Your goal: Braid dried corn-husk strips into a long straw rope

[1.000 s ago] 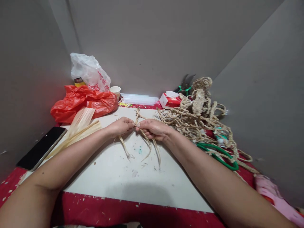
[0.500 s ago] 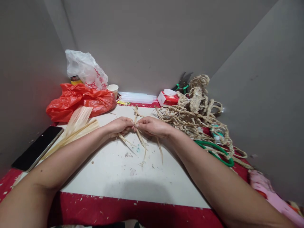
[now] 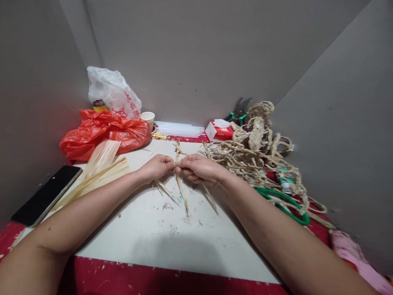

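Observation:
My left hand (image 3: 158, 167) and my right hand (image 3: 199, 169) meet fingertip to fingertip over the middle of a white board (image 3: 147, 229). Both pinch a thin braid of dried straw strips (image 3: 177, 153). The plaited part runs away from me towards the back. Three loose strip ends (image 3: 181, 192) fan out below my fingers onto the board. A bundle of flat pale straw strips (image 3: 98, 168) lies to the left of my left forearm.
A black phone (image 3: 46, 194) lies at the left edge. Red (image 3: 101, 133) and white (image 3: 112, 92) plastic bags, a paper cup (image 3: 148, 117) and a tissue pack (image 3: 219, 131) stand at the back. A heap of braided straw cord (image 3: 254, 151) and green-handled scissors (image 3: 282, 200) are on the right.
The loose strip ends have shifted under my fingers: the middle one now hangs straight down and the right one points further right. My hands stay joined at the braid.

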The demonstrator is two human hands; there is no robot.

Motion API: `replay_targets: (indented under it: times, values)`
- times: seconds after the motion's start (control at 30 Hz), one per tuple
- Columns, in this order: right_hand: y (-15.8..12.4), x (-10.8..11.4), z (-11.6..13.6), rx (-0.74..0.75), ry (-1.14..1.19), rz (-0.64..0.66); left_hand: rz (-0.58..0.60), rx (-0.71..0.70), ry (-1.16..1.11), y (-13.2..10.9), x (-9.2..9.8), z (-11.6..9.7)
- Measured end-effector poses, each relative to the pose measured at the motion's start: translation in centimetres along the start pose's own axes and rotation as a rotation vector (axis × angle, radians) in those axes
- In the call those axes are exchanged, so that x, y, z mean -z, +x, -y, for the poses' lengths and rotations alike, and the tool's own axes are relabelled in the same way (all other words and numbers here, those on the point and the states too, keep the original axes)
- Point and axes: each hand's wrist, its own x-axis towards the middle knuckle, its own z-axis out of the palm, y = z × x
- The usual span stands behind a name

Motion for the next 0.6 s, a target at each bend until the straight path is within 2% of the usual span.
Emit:
replay_targets:
  times: [0.07, 0.2, 0.43, 0.6]
  values:
    - [-0.1, -0.9, -0.2, 0.028, -0.037, -0.028, 0.03, 0.019, -0.057, -0.1, 0.0, 0.0]
    - [0.0, -2.3, -1.0, 0.085, -0.265, -0.151, 0.034, 0.052, -0.142, -0.1, 0.1, -0.1]
    - [-0.8, -3.3, -1.2, 0.293, -0.947, -0.375, -0.016, 0.064, -0.169, -0.4, -0.2, -0.1]
    - [-1.1, -3.9, -1.3, 0.252, -1.223, -0.433, 0.006, 0.075, -0.19, -0.5, -0.4, -0.2]
